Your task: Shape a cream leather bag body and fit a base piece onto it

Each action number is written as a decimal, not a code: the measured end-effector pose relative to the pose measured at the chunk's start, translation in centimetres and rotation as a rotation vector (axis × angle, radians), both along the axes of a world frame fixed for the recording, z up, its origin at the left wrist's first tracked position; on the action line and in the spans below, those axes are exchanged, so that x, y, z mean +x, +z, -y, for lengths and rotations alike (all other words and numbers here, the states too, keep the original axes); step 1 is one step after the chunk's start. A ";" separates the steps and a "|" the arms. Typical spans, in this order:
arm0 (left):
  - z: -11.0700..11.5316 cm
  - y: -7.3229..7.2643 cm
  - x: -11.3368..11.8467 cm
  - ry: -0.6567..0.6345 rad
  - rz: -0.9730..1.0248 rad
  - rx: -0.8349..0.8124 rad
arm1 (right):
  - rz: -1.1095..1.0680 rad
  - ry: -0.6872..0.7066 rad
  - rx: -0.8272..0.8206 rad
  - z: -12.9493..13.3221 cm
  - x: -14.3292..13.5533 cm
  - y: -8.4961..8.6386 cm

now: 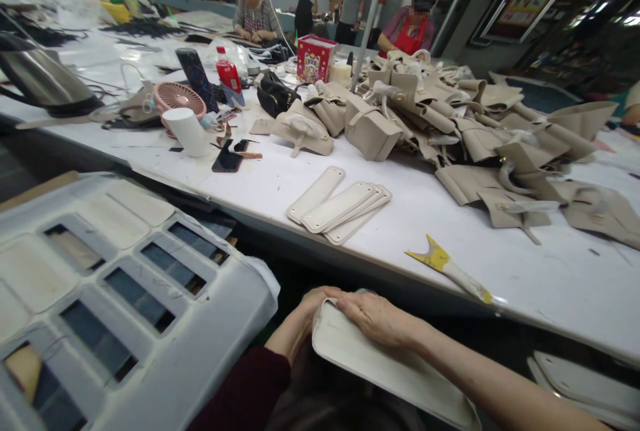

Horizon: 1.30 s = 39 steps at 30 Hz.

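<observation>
A long cream panel with rounded corners (385, 364) lies tilted below the table's front edge. My right hand (375, 317) rests over its upper edge near the far end, fingers together and pressed on it. At the same end my left hand (317, 307) is wrapped round the corner, its fingers partly hidden, and the two hands touch. On the table just ahead sits a small fanned stack of beige oblong pieces with metal studs (340, 211). To the right of that stack is a yellow forked tool (440, 261) with a wrapped handle.
Beige bag parts (450, 124) are heaped at the back right. A phone (227, 159), a white cup (187, 132), a pink fan (180, 101) and a kettle (43, 77) stand left. A slotted cream sheet (200, 351) lies lower left. Several people are beyond the table.
</observation>
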<state>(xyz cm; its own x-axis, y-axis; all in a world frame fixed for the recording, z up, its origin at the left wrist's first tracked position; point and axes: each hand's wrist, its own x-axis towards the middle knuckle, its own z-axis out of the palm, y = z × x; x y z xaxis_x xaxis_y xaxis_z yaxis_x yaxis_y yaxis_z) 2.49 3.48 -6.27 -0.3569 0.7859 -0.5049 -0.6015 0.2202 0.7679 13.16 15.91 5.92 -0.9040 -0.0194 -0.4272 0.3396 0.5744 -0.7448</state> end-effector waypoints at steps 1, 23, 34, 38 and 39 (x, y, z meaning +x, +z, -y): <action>-0.1 0.0 -0.1 -0.024 0.052 -0.027 | 0.000 0.000 -0.007 -0.1 0.1 -0.1; 5.4 5.1 0.5 -0.122 0.334 0.198 | 0.135 -0.009 -0.063 -3.0 4.6 0.0; 5.6 5.5 0.5 -0.088 0.207 0.084 | 0.099 -0.035 -0.014 -2.4 4.4 0.0; 5.3 5.8 1.0 -0.050 0.205 0.061 | 0.092 -0.054 0.003 -2.4 4.3 -0.3; 5.2 6.0 1.0 -0.029 0.209 0.051 | 0.100 -0.055 0.008 -2.4 4.2 -0.4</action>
